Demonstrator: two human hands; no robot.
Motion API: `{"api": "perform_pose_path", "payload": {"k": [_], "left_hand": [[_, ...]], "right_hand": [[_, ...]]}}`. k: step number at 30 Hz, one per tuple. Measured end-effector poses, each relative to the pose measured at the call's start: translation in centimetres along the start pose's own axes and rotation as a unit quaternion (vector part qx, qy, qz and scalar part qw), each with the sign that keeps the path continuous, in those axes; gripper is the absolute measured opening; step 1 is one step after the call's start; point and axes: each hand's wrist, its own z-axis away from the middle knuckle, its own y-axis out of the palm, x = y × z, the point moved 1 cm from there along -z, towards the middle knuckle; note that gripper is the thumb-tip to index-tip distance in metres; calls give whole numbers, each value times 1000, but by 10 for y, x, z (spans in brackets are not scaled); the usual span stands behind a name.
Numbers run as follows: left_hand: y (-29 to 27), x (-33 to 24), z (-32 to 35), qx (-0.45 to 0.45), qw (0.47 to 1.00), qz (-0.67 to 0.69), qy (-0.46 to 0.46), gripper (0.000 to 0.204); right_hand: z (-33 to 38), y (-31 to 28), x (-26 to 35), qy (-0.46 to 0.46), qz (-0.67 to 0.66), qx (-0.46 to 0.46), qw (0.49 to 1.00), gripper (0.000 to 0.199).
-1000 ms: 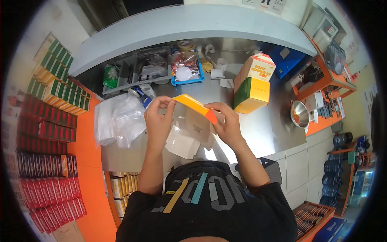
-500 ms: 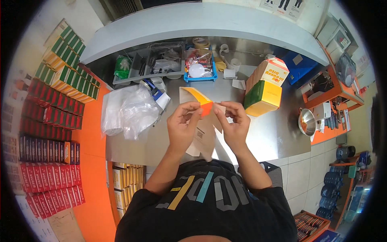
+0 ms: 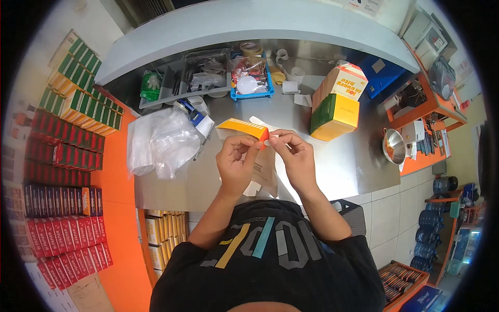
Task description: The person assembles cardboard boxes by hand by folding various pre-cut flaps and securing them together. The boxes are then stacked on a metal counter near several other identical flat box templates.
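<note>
Qty 2 hands: L hand (image 3: pixel 236 158) and R hand (image 3: pixel 295 156), fingers of both pinching the red end of 1 yellow carton (image 3: pixel 240 126), held above desk (image 3: pixel 364 169), approx. ctr. Qty 1 blue basket (image 3: pixel 252 96), 1 steel bowl (image 3: pixel 400 147). Carton partly hidden by fingers; carton stack (image 3: pixel 344 117) overlapped, exact qty unclear.

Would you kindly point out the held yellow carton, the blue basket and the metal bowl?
Held yellow carton (image 3: pixel 241 127): head view, its yellow panel.
Blue basket (image 3: pixel 253 95): head view, front rim.
Metal bowl (image 3: pixel 398 146): head view, inner wall.
</note>
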Motion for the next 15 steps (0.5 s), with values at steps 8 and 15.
{"api": "perform_pose_path", "payload": {"k": [8, 15], "left_hand": [[2, -6, 2, -10, 998, 29, -49, 23], [-3, 1, 1, -9, 998, 37, -51, 20]], "right_hand": [[-1, 1, 2, -3, 28, -7, 1000, 14], [-2, -3, -1, 6, 56, 10, 998, 18]]}}
